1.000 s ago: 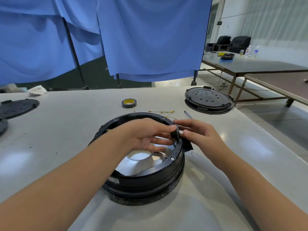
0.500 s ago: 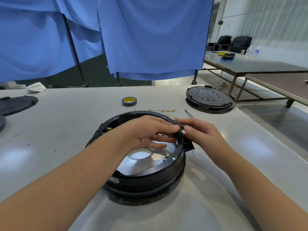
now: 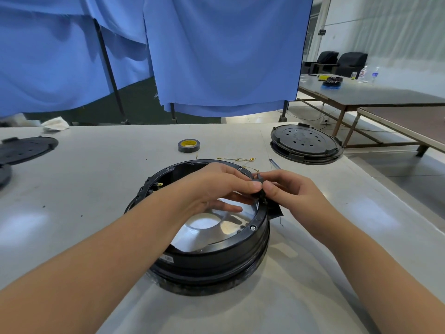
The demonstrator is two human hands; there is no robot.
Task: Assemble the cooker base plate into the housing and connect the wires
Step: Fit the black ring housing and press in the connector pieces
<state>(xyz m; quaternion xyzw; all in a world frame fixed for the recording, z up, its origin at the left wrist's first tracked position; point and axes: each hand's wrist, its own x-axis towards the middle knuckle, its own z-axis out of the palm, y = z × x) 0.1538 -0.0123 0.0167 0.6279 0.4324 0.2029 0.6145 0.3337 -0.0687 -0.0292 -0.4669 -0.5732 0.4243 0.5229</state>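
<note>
**Both hands pinch a small black part at the housing rim**

Nearest, two bare forearms reach in from the lower corners over the grey table [image 3: 96, 179]. The round black housing [image 3: 212, 263] stands on the table at the centre, with the shiny metal base plate [image 3: 207, 227] lying inside it. Above the housing's right rim the left hand [image 3: 216, 186] and the right hand [image 3: 289, 189] meet, fingertips together, both pinching a small black part [image 3: 258, 186]; what the part is cannot be told. The left hand's lower fingers stretch out over the plate.

Just beyond the housing lie thin gold-tipped wires [image 3: 240, 160] and, to their right, a pen-like tool [image 3: 275, 163]. Farther back sits a roll of dark tape [image 3: 189, 145] with a yellow core. At the far right lies a black round perforated plate [image 3: 305, 143]; another black plate [image 3: 26, 149] lies at the far left. Blue curtains [image 3: 216, 51] hang behind the table.
</note>
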